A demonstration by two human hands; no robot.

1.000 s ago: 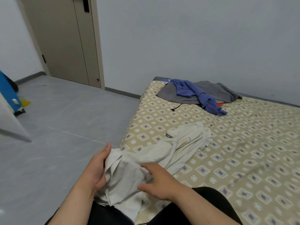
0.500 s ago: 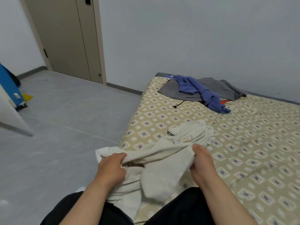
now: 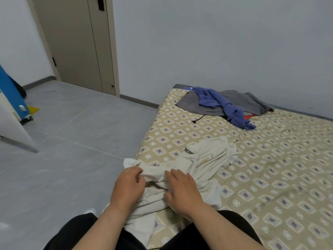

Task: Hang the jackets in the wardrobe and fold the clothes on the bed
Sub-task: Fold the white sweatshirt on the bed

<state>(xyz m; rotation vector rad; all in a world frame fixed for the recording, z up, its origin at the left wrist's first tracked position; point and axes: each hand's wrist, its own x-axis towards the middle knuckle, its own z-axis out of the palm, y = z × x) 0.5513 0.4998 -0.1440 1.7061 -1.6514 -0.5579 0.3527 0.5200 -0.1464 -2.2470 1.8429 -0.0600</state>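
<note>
Patterned beige bed carries a grey-and-blue clothes pile at its far end and a crumpled white garment at its near left corner, partly over the edge. Folding that garment is judged in hand: left hand pinches its rolled edge with curled fingers, right hand lies flat on it, fingers straight; next it needs spreading smooth. Earlier, both hands gripped it wider apart.

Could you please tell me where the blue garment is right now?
In the head view, the blue garment lies at the bed's far end, draped over a grey garment near the wall.
</note>
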